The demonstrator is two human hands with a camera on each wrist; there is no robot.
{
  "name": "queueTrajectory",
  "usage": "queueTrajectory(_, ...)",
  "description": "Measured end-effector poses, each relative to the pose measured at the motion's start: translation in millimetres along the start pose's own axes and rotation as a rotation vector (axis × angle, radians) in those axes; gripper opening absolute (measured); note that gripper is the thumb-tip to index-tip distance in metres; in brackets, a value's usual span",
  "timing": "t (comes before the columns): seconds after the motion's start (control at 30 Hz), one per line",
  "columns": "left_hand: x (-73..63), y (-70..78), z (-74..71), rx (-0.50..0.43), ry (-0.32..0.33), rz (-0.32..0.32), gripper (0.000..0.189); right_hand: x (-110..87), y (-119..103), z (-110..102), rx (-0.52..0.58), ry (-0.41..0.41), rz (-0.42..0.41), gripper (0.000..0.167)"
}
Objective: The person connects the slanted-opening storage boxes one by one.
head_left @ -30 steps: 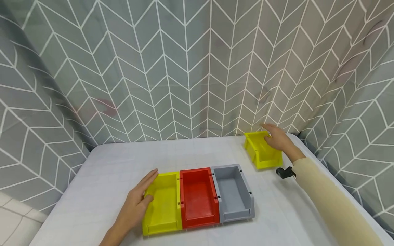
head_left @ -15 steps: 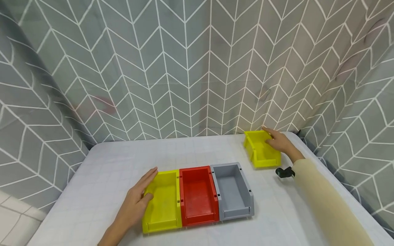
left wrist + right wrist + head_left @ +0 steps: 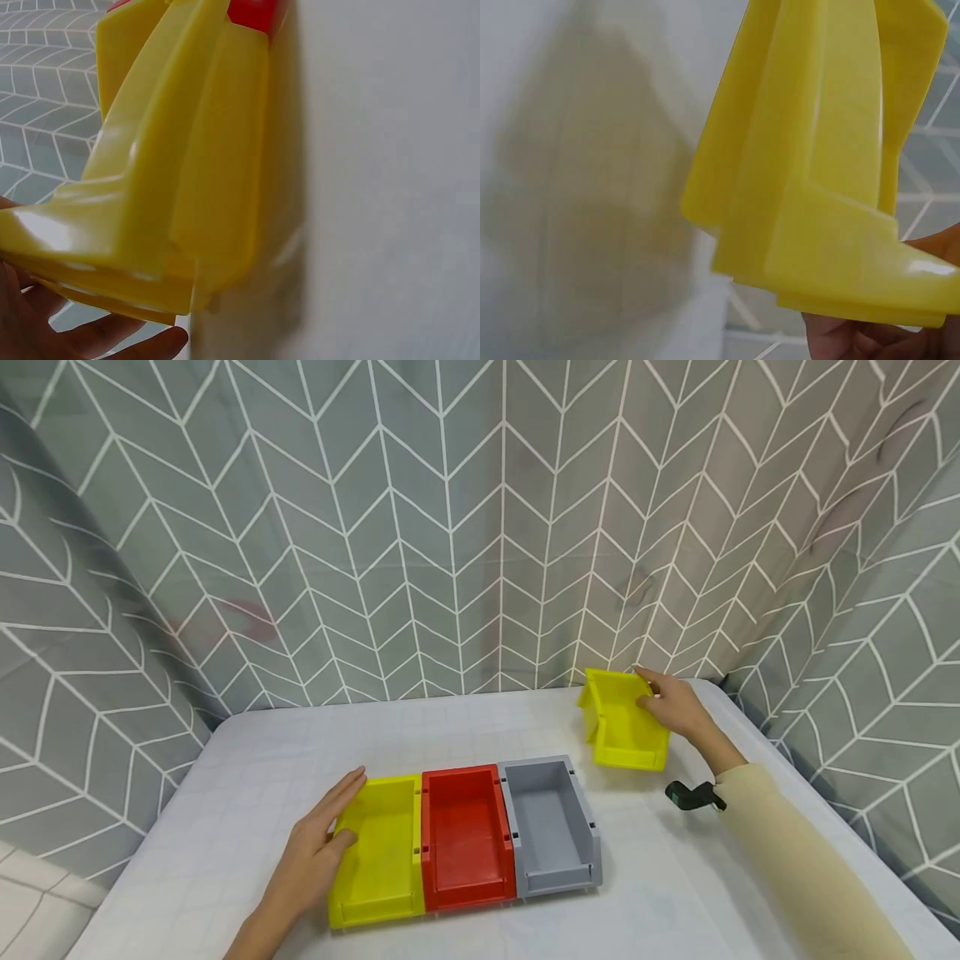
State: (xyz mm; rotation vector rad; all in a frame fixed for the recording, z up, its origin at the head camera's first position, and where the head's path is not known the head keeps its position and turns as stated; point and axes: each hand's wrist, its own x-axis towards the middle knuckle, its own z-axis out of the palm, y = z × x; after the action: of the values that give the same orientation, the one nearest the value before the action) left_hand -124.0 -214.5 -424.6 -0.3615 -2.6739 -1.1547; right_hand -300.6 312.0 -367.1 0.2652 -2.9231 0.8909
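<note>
Three open-fronted plastic storage bins stand side by side on the white table: a yellow bin (image 3: 382,852), a red bin (image 3: 468,839) and a grey bin (image 3: 550,827). My left hand (image 3: 311,856) holds the outer side wall of that yellow bin, thumb inside and fingers outside, also seen around the bin wall (image 3: 150,172) in the left wrist view. At the back right, my right hand (image 3: 675,706) grips a second yellow bin (image 3: 628,718) by its right wall. In the right wrist view this second bin (image 3: 817,150) hangs above the table, its shadow beneath.
The white cloth-covered table (image 3: 285,739) runs back to a grey chevron-patterned curtain (image 3: 480,527), which also closes off both sides. A black strap-like piece (image 3: 693,795) sticks out from the right sleeve (image 3: 795,852).
The right hand has lifted the second yellow bin and moved it slightly left. The left hand keeps its hold on the first yellow bin; the whole view has shifted a little.
</note>
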Motion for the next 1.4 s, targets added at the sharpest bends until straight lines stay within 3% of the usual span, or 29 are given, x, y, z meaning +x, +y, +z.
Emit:
queueTrajectory(0.33,1.6,-3.5,-5.3,0.027,0.001,-0.021,0.071,-38.5,-40.5,-8.4,-0.02,0.058,-0.128,0.058)
queueTrajectory(0.63,1.9,-4.0,-6.7,0.019,0.012,-0.016,0.07,-65.1,-63.6,-12.6,-0.015,0.039,-0.167,0.058)
queueTrajectory(1.07,0.5,-6.0,-5.2,0.003,0.007,-0.013,0.072,-93.3,-67.9,-9.0,-0.031,0.021,-0.2,0.055)
queueTrajectory(1.4,-0.9,-7.0,-5.0,-0.004,0.012,-0.009,0.072,-98.3,-66.3,-4.8,-0.025,0.01,-0.205,0.057)
